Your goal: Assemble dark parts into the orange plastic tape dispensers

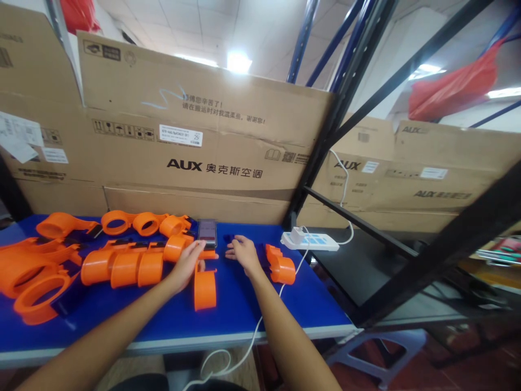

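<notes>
left hand (187,267) is closed around the neck of an orange tape dispenser (205,290), just above the desk (236,309) or resting on it, can't tell which; its ring hub points toward the wearer. right hand (244,254) is apart from it, fingers half curled beside a small dark blue piece (229,238); can't tell if it's pinching that. more orange dispensers (125,270) sit left of the left hand, one loose dispenser (284,270) is right of the right hand, near the white power strip (323,241).

handling, my read: light, stiff molded plastic, smooth so a bit slick, not fragile, though thin arms could flex. hub probably wants to swing. best hold: neck or hub rim, fingers clear of any cutter edge.
</notes>
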A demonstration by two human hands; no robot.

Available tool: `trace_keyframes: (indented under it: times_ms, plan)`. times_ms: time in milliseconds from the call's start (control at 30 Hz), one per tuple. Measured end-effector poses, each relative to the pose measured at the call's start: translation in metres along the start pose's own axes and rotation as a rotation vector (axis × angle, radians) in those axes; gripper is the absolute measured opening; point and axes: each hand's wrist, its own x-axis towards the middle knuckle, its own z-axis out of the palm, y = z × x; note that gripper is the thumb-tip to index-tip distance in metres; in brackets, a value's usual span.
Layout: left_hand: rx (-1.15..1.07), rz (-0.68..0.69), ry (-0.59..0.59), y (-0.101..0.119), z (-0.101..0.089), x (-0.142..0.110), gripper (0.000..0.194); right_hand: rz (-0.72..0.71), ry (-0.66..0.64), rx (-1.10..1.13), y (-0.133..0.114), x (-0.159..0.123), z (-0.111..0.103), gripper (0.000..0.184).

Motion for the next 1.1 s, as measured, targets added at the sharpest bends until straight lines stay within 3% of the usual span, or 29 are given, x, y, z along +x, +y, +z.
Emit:
trace_keyframes:
  times_ms: [267, 433, 567, 633, 733, 800, 1000, 1100]
  plan:
    - [-0.003, 0.008, 0.044, 0.002, 0.002, -0.002, 0.055, -0.411, 0.057, -0.397, 0.005, 0.002, -0.005, 0.032]
    - [0.039, 0.017, 0.015, -0.002, -0.001, 0.001, 0.058, -0.43, -0.049, -0.469, 0.003, 0.0, -0.003, 0.032]
    - [0.068, 0.026, -0.005, -0.005, -0.003, 0.004, 0.058, -0.514, -0.054, -0.457, -0.01, -0.01, -0.003, 0.031]
    - [0.074, 0.034, -0.001, -0.005, -0.003, 0.004, 0.058, -0.595, -0.137, -0.433, -0.017, -0.018, -0.002, 0.031]
    - [0.07, 0.052, 0.008, -0.005, -0.003, 0.003, 0.058, -0.732, -0.363, -0.418, -0.025, -0.028, 0.002, 0.03]
    - [0.064, 0.057, 0.008, -0.005, -0.002, 0.003, 0.058, -0.808, -0.417, -0.423, -0.028, -0.032, 0.005, 0.027]
    - [0.07, 0.008, 0.004, -0.001, -0.001, 0.0, 0.05, -0.733, -0.293, -0.424, -0.03, -0.03, -0.001, 0.025]
    - [0.14, -0.019, -0.107, 0.003, 0.001, -0.006, 0.046, -0.698, -0.14, -0.415, -0.028, -0.025, -0.006, 0.028]
